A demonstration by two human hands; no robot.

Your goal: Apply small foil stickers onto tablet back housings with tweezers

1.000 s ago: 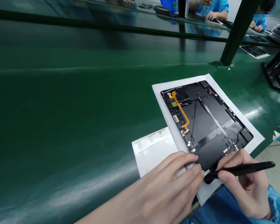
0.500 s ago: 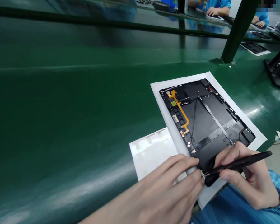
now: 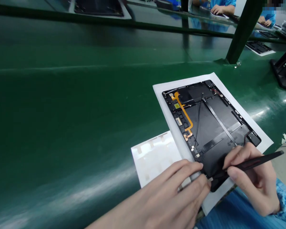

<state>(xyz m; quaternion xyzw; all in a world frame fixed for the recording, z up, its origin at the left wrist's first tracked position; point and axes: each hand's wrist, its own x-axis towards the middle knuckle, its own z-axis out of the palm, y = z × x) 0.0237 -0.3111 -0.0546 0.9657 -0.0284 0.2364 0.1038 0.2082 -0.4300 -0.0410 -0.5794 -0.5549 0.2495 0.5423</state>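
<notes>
A tablet's open rear housing (image 3: 212, 124) lies flat on a white sheet (image 3: 173, 127), showing black panels, thin cables and an orange flex cable (image 3: 184, 116). My left hand (image 3: 173, 190) rests its fingertips on the housing's near corner. My right hand (image 3: 252, 178) is shut on slim black tweezers (image 3: 259, 163), with their tips hidden behind my fingers over the housing's near edge. A small pale piece (image 3: 211, 179) shows between my hands at the corner. What it is, I cannot tell.
A sheet with pale tape pieces (image 3: 154, 159) lies left of the tablet on the green belt (image 3: 62, 105). A dark green post (image 3: 243, 31) stands behind. Co-workers in blue sit beyond it, near another tablet on a sheet (image 3: 258, 47) and a black stand (image 3: 284, 71).
The tweezers have swung, their tips moving back from my left fingertips to behind my right fingers. My right hand has shifted slightly, and the whole scene sits a little lower-left.
</notes>
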